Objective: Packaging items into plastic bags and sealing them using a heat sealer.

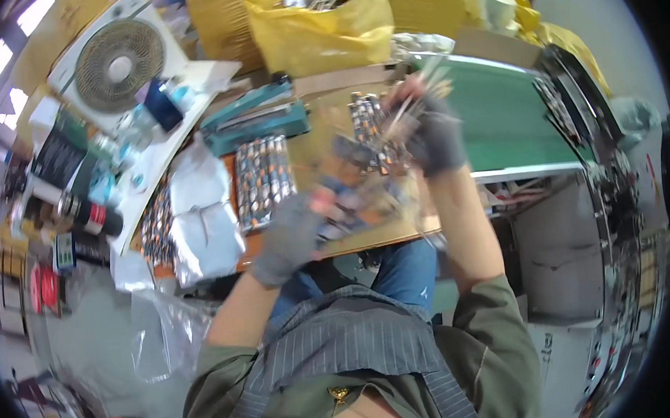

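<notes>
Thin pale sticks (437, 76), blurred, are gripped in the grey-gloved right hand (435, 136) by the left edge of the green work surface (507, 111). The gloved left hand (290, 235) is held beside blurred patterned pieces (351, 210); whether anything is gripped by it cannot be told. Slim patterned rods (263, 175) are closely lined up beside clear plastic bags (206, 226).

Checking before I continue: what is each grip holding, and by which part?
Right grip: apparently thin pale sticks, but blur hides where they're held. Left grip: too blurred to tell.
</notes>
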{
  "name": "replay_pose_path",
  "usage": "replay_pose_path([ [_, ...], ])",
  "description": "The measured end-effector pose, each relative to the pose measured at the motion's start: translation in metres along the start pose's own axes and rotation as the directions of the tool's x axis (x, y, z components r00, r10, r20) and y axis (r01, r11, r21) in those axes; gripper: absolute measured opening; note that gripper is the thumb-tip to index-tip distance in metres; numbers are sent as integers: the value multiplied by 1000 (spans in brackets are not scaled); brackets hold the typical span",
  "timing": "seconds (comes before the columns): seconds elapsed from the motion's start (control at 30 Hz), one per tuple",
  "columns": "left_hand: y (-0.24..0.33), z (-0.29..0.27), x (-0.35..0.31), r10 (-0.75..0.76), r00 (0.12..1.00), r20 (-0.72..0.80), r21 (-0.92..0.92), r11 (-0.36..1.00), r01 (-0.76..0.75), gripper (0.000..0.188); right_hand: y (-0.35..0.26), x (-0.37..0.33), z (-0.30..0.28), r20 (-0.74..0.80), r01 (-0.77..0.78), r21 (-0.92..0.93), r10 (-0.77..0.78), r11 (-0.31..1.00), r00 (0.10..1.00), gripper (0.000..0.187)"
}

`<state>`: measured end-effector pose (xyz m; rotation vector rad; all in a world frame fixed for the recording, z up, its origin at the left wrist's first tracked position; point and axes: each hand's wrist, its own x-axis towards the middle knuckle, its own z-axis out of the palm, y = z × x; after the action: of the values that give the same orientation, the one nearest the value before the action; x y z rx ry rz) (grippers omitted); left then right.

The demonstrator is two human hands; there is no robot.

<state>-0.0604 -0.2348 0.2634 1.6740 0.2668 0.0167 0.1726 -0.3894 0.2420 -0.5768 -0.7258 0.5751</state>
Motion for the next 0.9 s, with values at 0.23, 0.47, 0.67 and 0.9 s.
replay_pose_path([
  [0.23,132,-70,239,917,213,-337,880,387,-276,40,-124,4,-83,-739,596,124,-327,793,589,31],
  [0.47,121,-65,424,794,605,-59,975,-84,206,80,-154,-37,-183,-551,659,306,-437,687,711,28],
  [0.67,58,122,385,563,796,220,522,622,-584,30,-157,-57,-223,-435,657,256,-523,709,733,28],
  [0.9,84,195,322,236,713,660,147,890,-431,24,-174,-82,-212,-481,622,242,-464,745,744,28],
])
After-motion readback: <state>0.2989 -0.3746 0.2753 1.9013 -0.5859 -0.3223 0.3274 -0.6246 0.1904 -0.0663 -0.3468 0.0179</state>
